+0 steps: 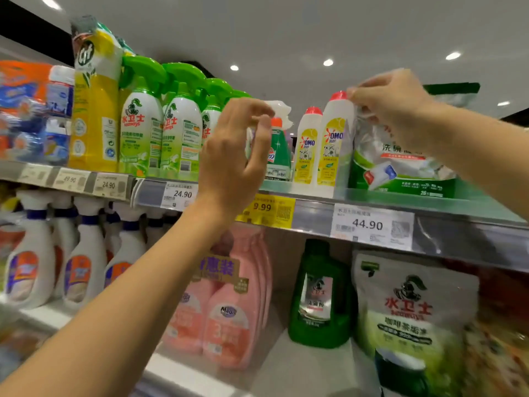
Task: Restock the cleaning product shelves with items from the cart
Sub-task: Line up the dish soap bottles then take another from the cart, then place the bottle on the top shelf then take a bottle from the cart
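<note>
The right hand pinches the top edge of a green-and-white pouch that stands at the right end of the upper shelf, just right of two red-capped white bottles; the left hand is raised at the middle, fingers loosely curled with nothing seen in them, in front of a green spray bottle; whether it touches that bottle cannot be told; further left on the same shelf stand green-triggered spray bottles and a tall yellow pack; a price tag reading 44.90 sits on the shelf edge below the pouch; on the shelf beneath are pink bottles, a green jug and a white-and-green bag
</note>
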`<state>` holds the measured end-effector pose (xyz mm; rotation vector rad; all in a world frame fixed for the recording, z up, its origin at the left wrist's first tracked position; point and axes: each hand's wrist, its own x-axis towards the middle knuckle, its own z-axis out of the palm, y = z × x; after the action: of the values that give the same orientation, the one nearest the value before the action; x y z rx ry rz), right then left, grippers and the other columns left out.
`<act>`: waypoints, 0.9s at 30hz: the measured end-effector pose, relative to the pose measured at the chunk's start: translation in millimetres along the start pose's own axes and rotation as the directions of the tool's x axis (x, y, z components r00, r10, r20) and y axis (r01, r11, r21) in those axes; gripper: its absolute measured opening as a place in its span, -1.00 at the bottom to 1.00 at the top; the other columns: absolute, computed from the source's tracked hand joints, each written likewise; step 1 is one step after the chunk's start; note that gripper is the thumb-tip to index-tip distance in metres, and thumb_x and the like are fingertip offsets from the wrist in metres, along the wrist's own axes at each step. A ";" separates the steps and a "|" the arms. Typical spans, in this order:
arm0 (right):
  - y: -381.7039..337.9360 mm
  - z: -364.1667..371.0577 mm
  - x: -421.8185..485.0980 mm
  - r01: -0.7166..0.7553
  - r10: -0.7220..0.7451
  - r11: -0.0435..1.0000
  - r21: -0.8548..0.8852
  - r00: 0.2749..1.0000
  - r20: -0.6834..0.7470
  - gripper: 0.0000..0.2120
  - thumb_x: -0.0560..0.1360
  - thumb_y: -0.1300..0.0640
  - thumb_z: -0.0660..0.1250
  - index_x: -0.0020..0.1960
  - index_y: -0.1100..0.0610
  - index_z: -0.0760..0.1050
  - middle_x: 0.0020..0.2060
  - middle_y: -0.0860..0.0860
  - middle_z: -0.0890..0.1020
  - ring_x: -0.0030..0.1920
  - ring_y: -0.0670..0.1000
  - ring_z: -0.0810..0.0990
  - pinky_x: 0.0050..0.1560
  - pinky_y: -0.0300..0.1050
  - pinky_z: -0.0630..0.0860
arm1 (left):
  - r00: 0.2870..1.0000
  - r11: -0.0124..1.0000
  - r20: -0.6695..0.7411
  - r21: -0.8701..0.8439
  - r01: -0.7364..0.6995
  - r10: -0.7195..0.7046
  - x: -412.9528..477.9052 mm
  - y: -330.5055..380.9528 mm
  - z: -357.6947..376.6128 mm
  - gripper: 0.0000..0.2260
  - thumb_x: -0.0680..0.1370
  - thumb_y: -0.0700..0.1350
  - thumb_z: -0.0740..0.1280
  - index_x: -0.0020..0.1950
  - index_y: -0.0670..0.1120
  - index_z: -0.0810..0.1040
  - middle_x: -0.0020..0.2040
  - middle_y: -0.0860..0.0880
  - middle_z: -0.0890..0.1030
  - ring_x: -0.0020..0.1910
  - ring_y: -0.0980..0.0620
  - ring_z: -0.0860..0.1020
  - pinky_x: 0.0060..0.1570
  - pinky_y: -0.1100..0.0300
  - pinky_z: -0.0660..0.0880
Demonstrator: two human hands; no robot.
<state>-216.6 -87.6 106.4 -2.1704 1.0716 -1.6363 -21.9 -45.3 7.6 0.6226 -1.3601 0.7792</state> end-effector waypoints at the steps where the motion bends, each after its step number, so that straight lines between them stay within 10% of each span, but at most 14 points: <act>1: -12.5 -3.8 -23.3 0.113 -0.113 0.990 0.080 0.994 -0.002 -0.77 0.59 0.11 0.29 0.18 0.20 0.51 0.00 0.04 0.59 0.02 -0.04 0.55 0.10 -0.13 0.52 | 0.997 0.998 -0.059 -0.055 0.045 -0.048 -6.9 9.9 -8.2 -0.78 0.62 -0.13 0.13 0.01 -0.22 0.52 -0.07 -0.13 0.58 -0.12 -0.03 0.57 -0.19 0.02 0.51; 5: -29.8 -14.8 -132.7 0.326 -0.394 0.862 0.388 0.913 0.107 -0.93 0.59 0.13 0.29 -0.03 0.13 0.50 -0.26 -0.04 0.58 -0.29 -0.12 0.55 -0.26 -0.24 0.50 | 0.960 0.953 -0.054 -0.151 0.263 -0.273 -54.6 66.3 -53.5 -0.81 0.63 -0.11 0.09 -0.14 -0.06 0.41 -0.29 0.02 0.51 -0.31 0.07 0.53 -0.30 0.01 0.47; 12: 14.6 41.8 -319.2 -0.046 -0.348 0.773 0.633 0.803 0.483 -0.93 0.50 0.09 0.36 -0.08 0.09 0.52 -0.35 -0.11 0.58 -0.34 -0.19 0.54 -0.35 -0.36 0.44 | 0.789 0.796 0.141 0.214 0.566 -0.598 -177.8 156.9 -161.1 -0.76 0.65 -0.19 0.13 -0.19 -0.17 0.42 -0.41 0.06 0.45 -0.44 0.14 0.43 -0.37 0.19 0.39; 18: 57.8 131.9 -483.6 -0.399 -0.184 0.812 0.427 0.519 0.835 -0.92 0.45 0.16 0.43 -0.09 0.11 0.54 -0.27 0.05 0.57 -0.34 -0.19 0.52 -0.30 -0.36 0.44 | 0.371 0.306 -0.051 0.469 0.828 -0.927 -313.3 229.4 -311.9 -0.72 0.59 0.02 0.14 -0.21 -0.09 0.49 -0.43 0.05 0.52 -0.41 0.06 0.48 -0.25 -0.04 0.48; 22: 81.7 198.7 -576.3 -0.397 -0.088 0.895 0.202 0.287 0.954 -0.81 0.40 0.19 0.51 -0.08 0.11 0.51 -0.32 0.07 0.51 -0.36 -0.15 0.44 -0.23 -0.22 0.39 | 0.122 0.007 -0.126 0.664 0.748 -0.985 -386.9 263.4 -392.1 -0.72 0.52 0.13 0.12 -0.15 0.01 0.51 -0.25 -0.04 0.62 -0.20 -0.11 0.59 -0.10 -0.10 0.52; 27: 100.6 276.8 -648.7 -0.258 0.111 0.964 -0.072 0.139 0.984 -0.70 0.41 0.19 0.50 0.06 0.20 0.47 -0.09 0.25 0.60 -0.11 0.15 0.56 -0.09 -0.02 0.41 | -0.057 -0.197 -0.210 0.742 0.641 -0.976 -457.8 283.6 -454.3 -0.92 0.56 -0.19 0.29 0.02 -0.11 0.55 -0.06 -0.09 0.62 -0.08 -0.12 0.58 -0.02 0.02 0.49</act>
<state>-83.0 201.9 -530.7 -2.1570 0.6556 0.1241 14.6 425.0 -515.7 2.2734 -0.5067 -0.2695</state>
